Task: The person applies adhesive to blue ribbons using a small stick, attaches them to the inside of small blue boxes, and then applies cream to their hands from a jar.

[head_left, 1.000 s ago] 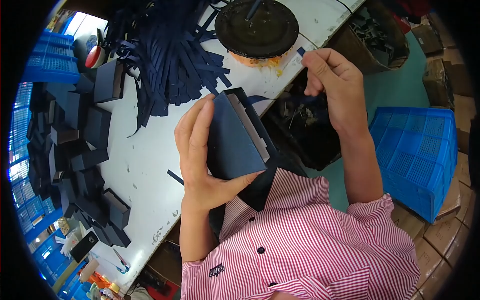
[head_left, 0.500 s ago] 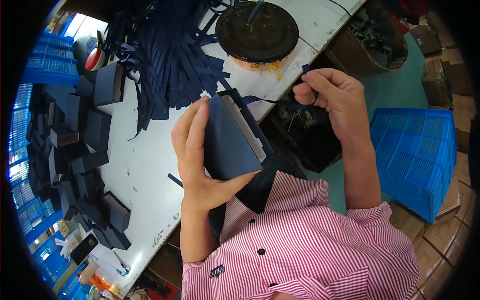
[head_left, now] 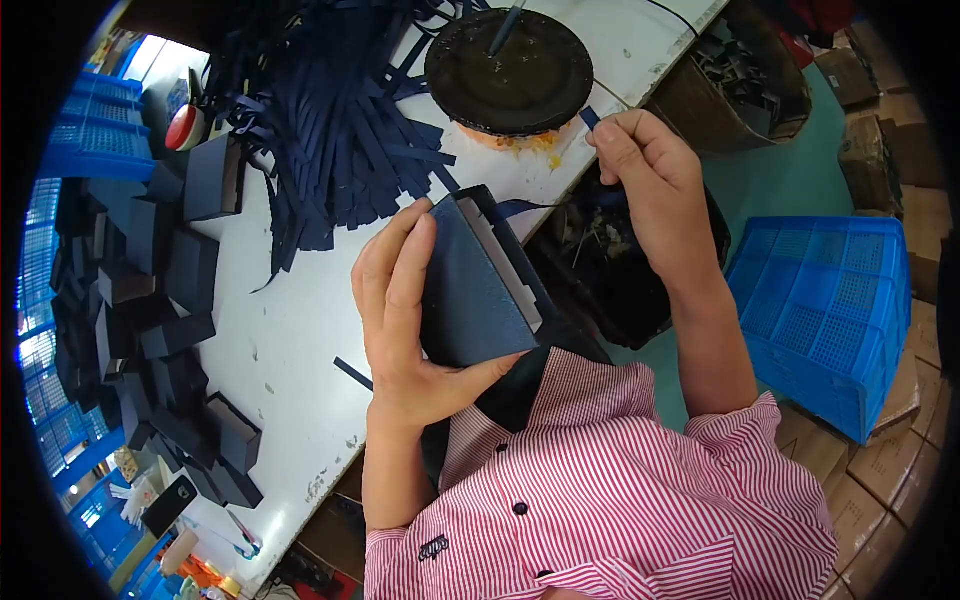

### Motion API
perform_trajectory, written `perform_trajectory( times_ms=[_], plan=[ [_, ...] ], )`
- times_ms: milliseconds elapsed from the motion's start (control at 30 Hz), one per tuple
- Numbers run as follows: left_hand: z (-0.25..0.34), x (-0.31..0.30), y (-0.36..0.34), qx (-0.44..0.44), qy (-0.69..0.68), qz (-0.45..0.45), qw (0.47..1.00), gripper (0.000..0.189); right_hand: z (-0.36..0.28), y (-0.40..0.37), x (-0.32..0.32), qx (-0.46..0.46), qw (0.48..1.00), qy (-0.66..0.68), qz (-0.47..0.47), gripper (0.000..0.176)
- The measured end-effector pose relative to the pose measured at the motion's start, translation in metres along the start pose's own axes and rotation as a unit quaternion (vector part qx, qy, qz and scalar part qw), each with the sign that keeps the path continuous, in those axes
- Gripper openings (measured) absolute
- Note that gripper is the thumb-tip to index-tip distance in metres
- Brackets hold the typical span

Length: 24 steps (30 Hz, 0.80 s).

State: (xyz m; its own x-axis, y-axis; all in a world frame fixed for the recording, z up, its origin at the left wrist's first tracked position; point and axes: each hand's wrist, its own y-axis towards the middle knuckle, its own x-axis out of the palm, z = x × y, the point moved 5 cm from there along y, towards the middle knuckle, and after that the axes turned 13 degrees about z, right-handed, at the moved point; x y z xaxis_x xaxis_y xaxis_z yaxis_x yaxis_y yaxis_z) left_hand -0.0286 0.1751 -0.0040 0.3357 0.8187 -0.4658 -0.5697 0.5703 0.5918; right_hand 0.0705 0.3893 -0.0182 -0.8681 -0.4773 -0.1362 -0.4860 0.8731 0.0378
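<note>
My left hand (head_left: pixel 405 320) is closed around a dark navy box (head_left: pixel 472 300), with the thumb along its lower edge and the fingers over its far left side. The box is tilted, and its pale inner edge faces right. A navy ribbon (head_left: pixel 525 207) runs from the box's upper right side towards my right hand (head_left: pixel 645 175). That hand pinches the ribbon, whose short end sticks up past thumb and finger. Just beyond is a round black dish (head_left: pixel 510 75) of dark, shiny liquid with a stick (head_left: pixel 506 30) standing in it. Part of the ribbon is hidden behind my right fingers.
A heap of navy ribbons (head_left: pixel 330 140) lies on the white table (head_left: pixel 275 340). Many dark boxes (head_left: pixel 190 270) are piled at the left, near scissors (head_left: pixel 243 535) and a phone (head_left: pixel 168 505). A blue crate (head_left: pixel 820 320) and cardboard cartons (head_left: pixel 885 475) stand at the right.
My right hand has moved up and slightly left with the ribbon end, closer to the black dish. The box in my left hand has shifted slightly right.
</note>
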Motion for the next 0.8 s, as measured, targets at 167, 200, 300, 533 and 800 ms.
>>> perform_trajectory(
  times_ms=[167,200,300,533,800],
  plan=[
    [-0.001,0.001,0.003,0.011,-0.005,0.006,1.0,0.109,-0.004,0.003,0.004,-0.032,0.999,-0.036,0.009,0.025],
    [-0.001,0.001,0.003,0.015,-0.005,0.007,1.0,0.109,-0.004,0.004,0.004,-0.027,0.999,-0.044,0.002,0.024],
    [-0.002,0.002,0.003,0.023,-0.007,0.012,1.0,0.107,-0.005,0.006,0.005,-0.019,0.998,-0.059,-0.007,0.024],
    [-0.005,0.005,0.004,0.029,0.002,0.013,0.999,0.105,-0.008,0.013,0.008,-0.046,0.997,-0.061,-0.002,0.026],
    [-0.008,0.004,0.004,0.019,-0.001,0.016,1.0,0.104,-0.004,0.013,0.008,0.024,0.998,-0.043,-0.029,0.022]
  ],
)
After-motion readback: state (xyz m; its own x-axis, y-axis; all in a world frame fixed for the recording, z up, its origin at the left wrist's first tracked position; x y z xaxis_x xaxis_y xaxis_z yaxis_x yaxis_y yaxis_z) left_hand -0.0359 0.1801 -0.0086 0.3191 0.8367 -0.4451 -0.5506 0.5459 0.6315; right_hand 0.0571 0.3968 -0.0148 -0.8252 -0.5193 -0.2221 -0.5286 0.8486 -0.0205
